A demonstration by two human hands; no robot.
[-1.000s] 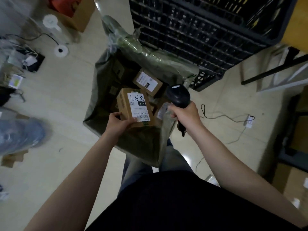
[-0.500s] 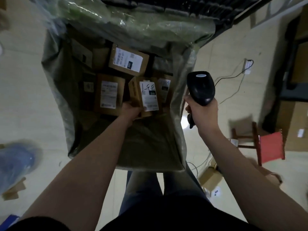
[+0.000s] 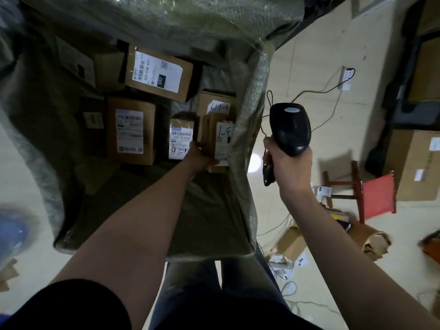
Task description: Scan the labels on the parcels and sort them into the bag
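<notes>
The big green bag [image 3: 209, 210] stands open in front of you, and your left hand [image 3: 200, 156] reaches down into it. That hand grips a brown parcel marked 3-1 [image 3: 220, 141]. The parcel is inside the bag, tight against the bag wall on the side nearest your right hand [image 3: 289, 165]. Your right hand is outside the bag, with its fingers wrapped round the black scanner [image 3: 289, 127], which is up beside the rim.

Be careful here. The parcel seems to stand on its edge, so if you let go too soon, it may tip onto the small parcel [image 3: 181, 139] just past your left thumb and hide that label. The soft bag wall may also fold in over it.

I count one bag, one scanner and two hands. I count about eight parcels in the bag. The ones far from your left hand are dark and hard to tell apart.
</notes>
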